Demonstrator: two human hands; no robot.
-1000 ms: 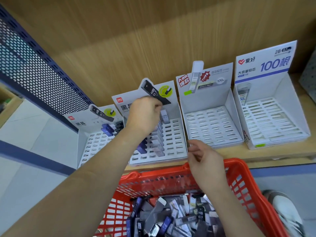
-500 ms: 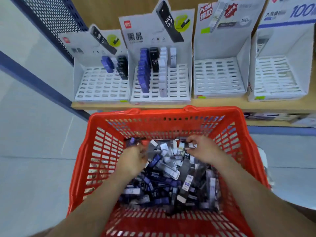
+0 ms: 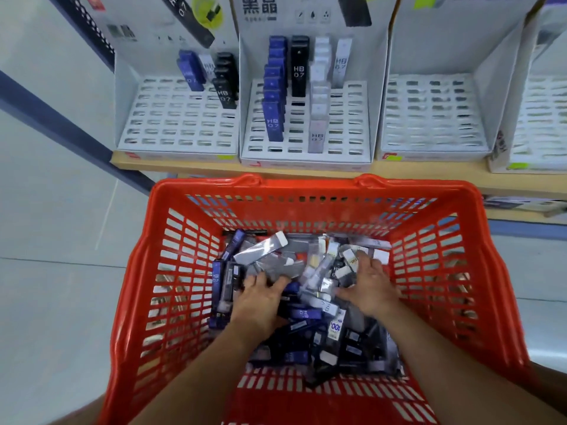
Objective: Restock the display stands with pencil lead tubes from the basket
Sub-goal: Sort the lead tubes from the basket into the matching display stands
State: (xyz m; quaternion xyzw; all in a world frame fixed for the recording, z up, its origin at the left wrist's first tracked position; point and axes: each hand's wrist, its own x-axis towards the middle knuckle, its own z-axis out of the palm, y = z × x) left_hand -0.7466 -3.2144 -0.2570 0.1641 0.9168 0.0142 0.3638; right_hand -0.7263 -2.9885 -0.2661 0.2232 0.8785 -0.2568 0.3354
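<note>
The pencil lead tubes [image 3: 303, 271] lie in a loose heap on the bottom of the basket [image 3: 306, 187]. They are slim, flat-sided cases, some glossy dark blue, some black, some clear or silvery with white caps, crossing one another at every angle. My left grip [image 3: 260, 297] rests on the heap's left part, fingers apart and laid over blue cases. My right grip [image 3: 368, 286] lies toward the heap's far right corner, fingers spread on clear ones and clamped on nothing I can see. The basket is red moulded plastic with slotted lattice walls and a thick rounded rim. Beyond its far rim, white cardboard display stands [image 3: 352, 118] with slotted trays sit along the front edge of the pale wooden shelf [image 3: 171, 162]. The two left stands hold standing tubes [image 3: 273, 118] in blue, black and frosted columns.
</note>
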